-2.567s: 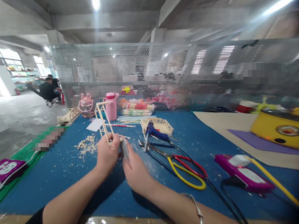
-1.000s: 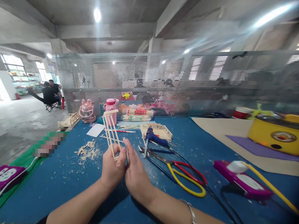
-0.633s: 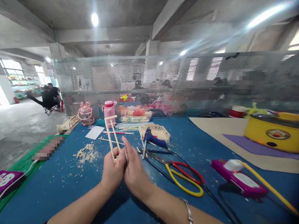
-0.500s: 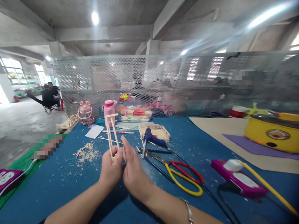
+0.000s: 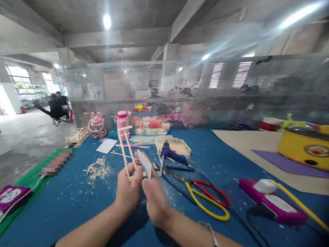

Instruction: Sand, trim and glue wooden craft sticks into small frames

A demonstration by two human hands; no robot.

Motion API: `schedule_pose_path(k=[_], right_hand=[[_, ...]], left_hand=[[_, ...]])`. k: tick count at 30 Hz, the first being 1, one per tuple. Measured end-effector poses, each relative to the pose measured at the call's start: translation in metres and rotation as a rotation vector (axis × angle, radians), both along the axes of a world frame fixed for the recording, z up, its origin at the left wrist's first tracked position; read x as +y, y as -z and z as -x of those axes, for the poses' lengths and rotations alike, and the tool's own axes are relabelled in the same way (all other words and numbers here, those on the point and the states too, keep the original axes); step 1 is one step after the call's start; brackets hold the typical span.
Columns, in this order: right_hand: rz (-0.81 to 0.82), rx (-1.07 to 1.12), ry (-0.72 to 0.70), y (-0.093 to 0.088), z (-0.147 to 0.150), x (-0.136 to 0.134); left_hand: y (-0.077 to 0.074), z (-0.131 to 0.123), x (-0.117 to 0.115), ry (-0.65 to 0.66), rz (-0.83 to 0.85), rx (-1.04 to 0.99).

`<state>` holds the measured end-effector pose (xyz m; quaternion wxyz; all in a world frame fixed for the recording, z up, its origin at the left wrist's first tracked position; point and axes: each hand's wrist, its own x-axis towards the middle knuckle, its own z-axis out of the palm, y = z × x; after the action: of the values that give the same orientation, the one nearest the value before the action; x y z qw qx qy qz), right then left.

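The left hand [image 5: 128,187] pinches the low end of a little stick frame [image 5: 129,149] between thumb and fingers, so that end is mostly hidden; the rest pokes up, tilted, above the middle of the bench [image 5: 77,214] and covers part of a pink bottle [image 5: 123,122] by the far edge. The right hand [image 5: 156,202] is a bit blurry and has a grey pad [image 5: 145,166], thumb at its bottom edge and fingers behind; they're mostly covered, so can't tell if they're spread or pressed together. Pad's right beside the frame, but I can't make out whether they touch. Both forearms get cut off at the bottom. The glue gun [image 5: 174,155] hides some of the scissors [image 5: 205,197], right of the hands. Over the bench's right edge side, the yellow pot [image 5: 304,144] runs out of view; it's got an oval badge [image 5: 319,151], too small to read. Stick packs [image 5: 153,127] near the far edge have red print, also unreadable. By the left edge, one purple power strip [image 5: 10,197] is cropped, and pixelation masks something on the green mat [image 5: 4,226].
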<state>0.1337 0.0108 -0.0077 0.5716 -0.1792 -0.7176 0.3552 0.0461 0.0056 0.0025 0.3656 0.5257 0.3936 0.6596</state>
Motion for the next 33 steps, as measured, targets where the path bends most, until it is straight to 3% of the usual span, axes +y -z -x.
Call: schedule_pose_path(k=[6, 11, 17, 22, 27, 33], right_hand=[[-0.042, 0.119, 0.213, 0.001, 0.000, 0.005], [-0.170, -0.074, 0.151, 0.011, 0.002, 0.005], [-0.222, 0.029, 0.267, 0.009, -0.002, 0.005], [-0.255, -0.073, 0.218, 0.015, 0.001, 0.002], [-0.231, 0.082, 0.296, 0.018, 0.001, 0.003], [-0.240, -0.003, 0.222, 0.017, 0.000, 0.001]], left_hand=[[0.002, -0.008, -0.003, 0.060, 0.035, 0.104], [-0.004, 0.000, -0.002, 0.003, 0.025, -0.007], [0.004, -0.001, -0.001, 0.039, -0.022, 0.192], [0.003, 0.002, -0.001, -0.033, -0.043, 0.086], [0.004, -0.001, -0.001, -0.058, -0.078, 0.259], [0.003, -0.001, -0.001, -0.033, -0.068, 0.119]])
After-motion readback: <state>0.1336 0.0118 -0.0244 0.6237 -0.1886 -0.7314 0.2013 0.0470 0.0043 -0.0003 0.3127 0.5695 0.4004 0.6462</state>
